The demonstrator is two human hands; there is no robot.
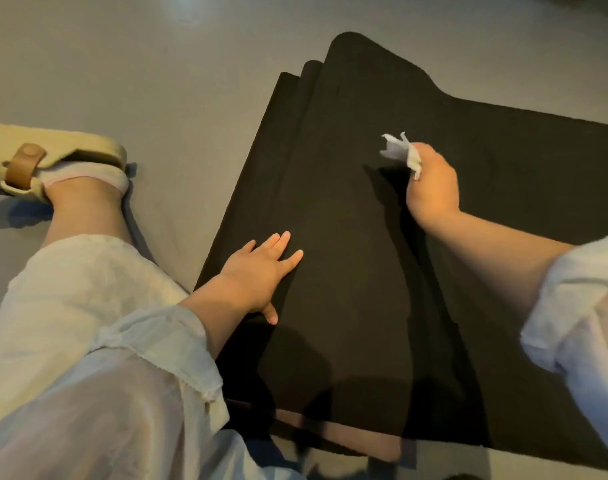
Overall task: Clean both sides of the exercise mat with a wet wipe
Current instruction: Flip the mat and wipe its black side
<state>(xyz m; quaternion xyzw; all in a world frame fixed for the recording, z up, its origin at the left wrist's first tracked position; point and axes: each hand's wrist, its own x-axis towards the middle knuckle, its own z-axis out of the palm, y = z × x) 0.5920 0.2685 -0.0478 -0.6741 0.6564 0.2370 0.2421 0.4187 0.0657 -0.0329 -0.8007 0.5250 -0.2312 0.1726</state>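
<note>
So, mat: black exercise mat (347, 271), folded in layers on the grey floor (157, 81)
Left hand (257, 275): flat on mat, fingers spread
Right hand (432, 188): fingers pinching a crumpled wet wipe (401, 152)

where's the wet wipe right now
In the head view, the wet wipe is bunched in the right hand, over the black exercise mat, right of centre.

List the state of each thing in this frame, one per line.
mat: black, folded in layers on the floor, edges staggered
wipe: crumpled, held, lifted off the mat
right hand: grips the wipe above the mat
left hand: flat, fingers spread, pressing on the mat
sandal: worn on the foot, resting on the floor beside the mat
</note>
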